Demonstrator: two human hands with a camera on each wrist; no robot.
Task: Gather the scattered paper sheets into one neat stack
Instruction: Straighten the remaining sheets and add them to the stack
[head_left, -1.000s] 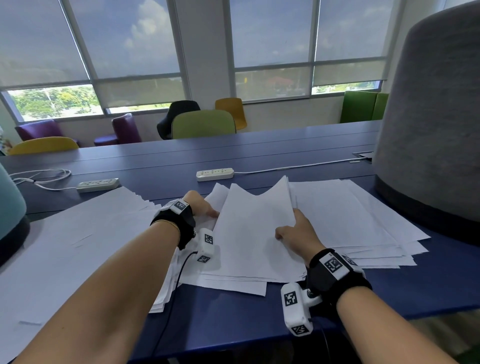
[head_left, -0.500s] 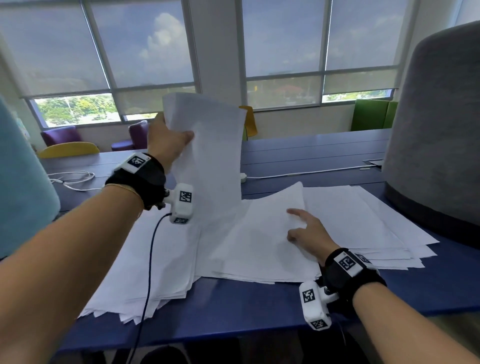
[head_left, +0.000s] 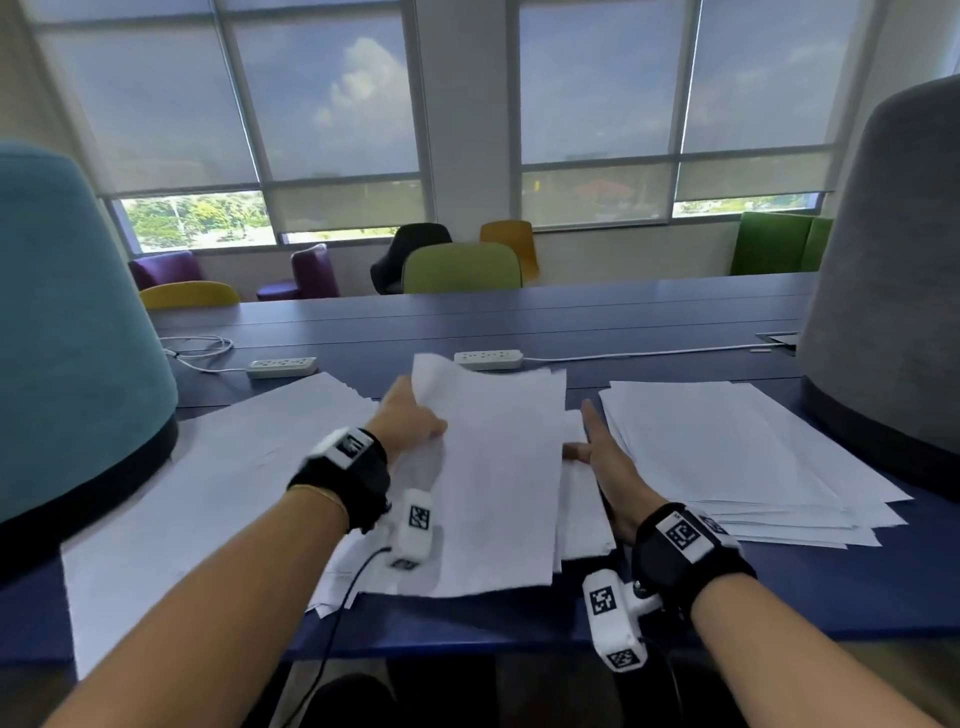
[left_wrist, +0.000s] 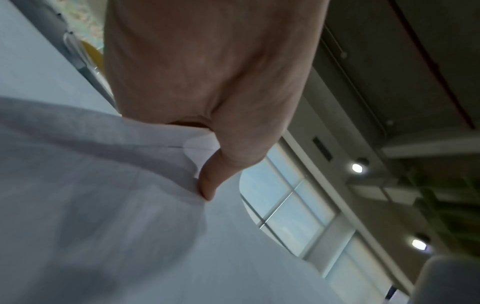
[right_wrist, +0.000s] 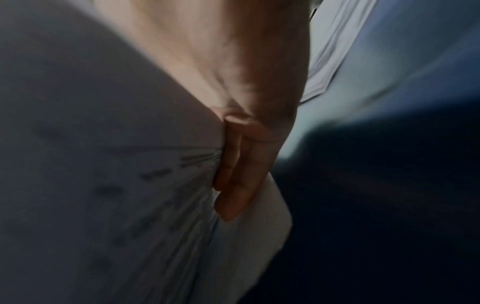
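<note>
White paper is lying in three groups across the blue tabletop (head_left: 675, 608): a loose left spread (head_left: 208, 467), a middle pile (head_left: 582, 525) and a fanned right pile (head_left: 727, 452). The left hand (head_left: 410, 421) is pinching one sheet (head_left: 498, 467) at its left edge, thumb on top, and is holding it over the middle pile, long axis running away from the person, far corner curling up. The right hand (head_left: 605, 462), fingers straight, is pressing edge-on against the middle pile's right side. The sheet is lying right of the left grip, overhanging the pile's near edge. Judging by this, lowering it squarely comes next; the right pile is sitting nearer the right hand.
</note>
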